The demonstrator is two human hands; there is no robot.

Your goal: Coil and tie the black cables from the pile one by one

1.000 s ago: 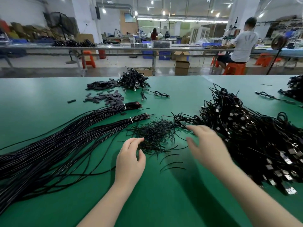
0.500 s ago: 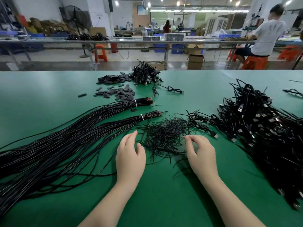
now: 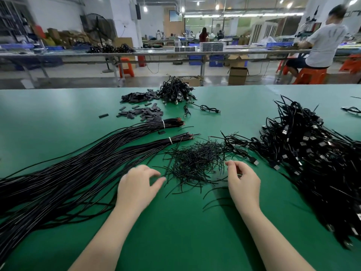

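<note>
Cables [image 3: 320,159] lay heaped, tangled black pile with USB plugs, on green table [image 3: 58,114], right of both hands. Left hand [image 3: 136,185] hovered palm down, fingers loosely curled, gripping nothing, just left of short tie wires [image 3: 195,161]. Right hand [image 3: 244,182] curled at heap's right edge; thumb and forefinger close together, whether pinching a tie unclear. Long banded wire bundles [image 3: 78,169] stretched left. Small coiled-cable pile [image 3: 175,90] sat farther back.
</note>
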